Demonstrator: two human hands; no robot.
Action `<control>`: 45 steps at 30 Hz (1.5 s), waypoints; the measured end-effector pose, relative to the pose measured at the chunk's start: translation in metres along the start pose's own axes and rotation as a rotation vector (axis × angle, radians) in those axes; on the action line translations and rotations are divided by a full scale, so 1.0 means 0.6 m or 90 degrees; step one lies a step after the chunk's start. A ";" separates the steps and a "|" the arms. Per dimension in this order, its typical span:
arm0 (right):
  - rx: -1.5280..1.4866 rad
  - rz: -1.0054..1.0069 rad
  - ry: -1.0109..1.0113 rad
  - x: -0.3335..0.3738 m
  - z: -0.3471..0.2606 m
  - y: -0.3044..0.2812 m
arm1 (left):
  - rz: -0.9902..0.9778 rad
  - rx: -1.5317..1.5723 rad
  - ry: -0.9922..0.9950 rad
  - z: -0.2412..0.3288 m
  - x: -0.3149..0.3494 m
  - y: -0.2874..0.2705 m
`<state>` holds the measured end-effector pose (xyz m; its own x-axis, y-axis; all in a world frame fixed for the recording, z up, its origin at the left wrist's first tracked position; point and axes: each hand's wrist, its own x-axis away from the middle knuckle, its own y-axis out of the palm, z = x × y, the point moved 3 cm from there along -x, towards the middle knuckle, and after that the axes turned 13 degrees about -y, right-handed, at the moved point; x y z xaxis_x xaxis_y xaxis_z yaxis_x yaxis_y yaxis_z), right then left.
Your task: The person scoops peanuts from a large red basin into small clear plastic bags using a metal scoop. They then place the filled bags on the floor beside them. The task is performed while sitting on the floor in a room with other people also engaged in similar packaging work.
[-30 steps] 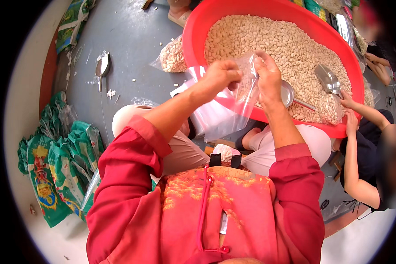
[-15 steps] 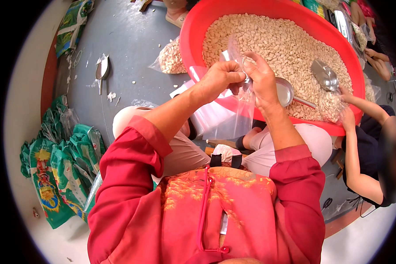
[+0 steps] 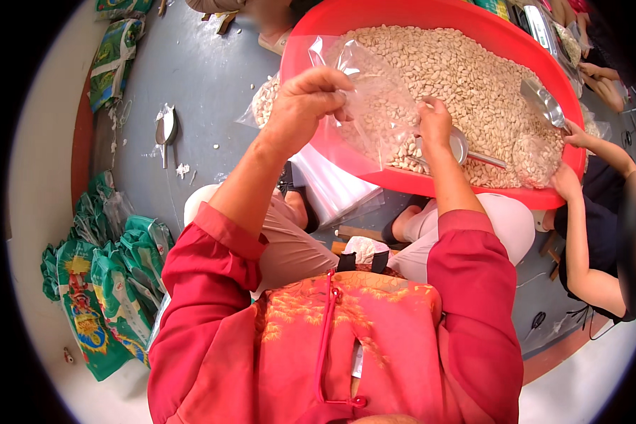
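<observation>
My left hand (image 3: 309, 104) grips one side of a clear plastic bag (image 3: 374, 88) above the near left part of a large red tub (image 3: 305, 152). Fingers closed, my right hand (image 3: 435, 126) is at the bag's other side, over the heap of pale flat seeds (image 3: 417, 53). The bag is spread out between my hands, and seeds show through it. Beside my right hand a metal scoop (image 3: 458, 145) rests on the seeds, its handle pointing right. A stack of flat clear bags (image 3: 336, 185) lies below the tub's near left rim.
On the right a co-worker's hands hold another metal scoop (image 3: 544, 99) and a bag of seeds (image 3: 537, 159). A filled bag (image 3: 266, 101) stands left of the tub. Another scoop (image 3: 165, 128) lies on the grey floor. Green printed packages (image 3: 109, 283) are heaped at the left.
My hands have moved apart, the left one leftward and up, and the plastic bag has spread wide between them. At the right, the co-worker's scoop has shifted up and right.
</observation>
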<state>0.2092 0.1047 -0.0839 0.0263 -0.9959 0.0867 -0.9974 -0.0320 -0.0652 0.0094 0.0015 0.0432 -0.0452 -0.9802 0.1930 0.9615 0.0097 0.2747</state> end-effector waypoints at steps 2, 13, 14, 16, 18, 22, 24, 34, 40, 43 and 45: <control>0.040 0.000 -0.042 -0.006 0.007 -0.002 | -0.083 -0.277 0.056 0.004 -0.002 0.007; 0.180 -0.062 -0.151 0.015 0.016 -0.024 | 0.228 -0.940 -0.199 -0.080 -0.034 -0.051; 0.228 -0.078 -0.167 0.004 0.040 -0.033 | 0.225 -0.826 -0.243 -0.065 -0.039 -0.045; 0.327 -0.116 -0.200 -0.004 0.057 -0.041 | 0.201 -0.666 -0.200 -0.069 -0.039 -0.027; 0.334 -0.143 -0.164 -0.009 0.065 -0.050 | 0.189 -0.555 -0.196 -0.069 -0.039 -0.012; 0.507 -0.246 -0.014 -0.036 0.014 -0.088 | 0.185 -0.564 -0.120 -0.060 -0.045 -0.017; 0.861 -0.317 -0.133 -0.088 0.023 -0.143 | 0.196 -0.677 0.032 -0.085 -0.054 -0.045; 0.717 -0.673 0.139 -0.066 0.142 -0.252 | 0.289 -0.518 -0.258 -0.040 -0.073 -0.015; 0.585 -0.490 0.190 -0.102 0.007 -0.320 | 0.249 -0.518 -0.149 -0.037 -0.050 -0.035; 0.697 -0.349 0.101 -0.149 0.070 -0.422 | 0.253 -0.543 -0.148 -0.053 -0.063 -0.035; 0.686 -0.317 0.042 -0.190 0.141 -0.395 | 0.260 -0.590 -0.148 -0.060 -0.066 -0.030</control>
<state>0.4480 0.2185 -0.1623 0.3597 -0.8484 0.3884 -0.3070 -0.5007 -0.8094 0.0039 0.0330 -0.0033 0.3738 -0.8734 0.3121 0.7423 0.0800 -0.6652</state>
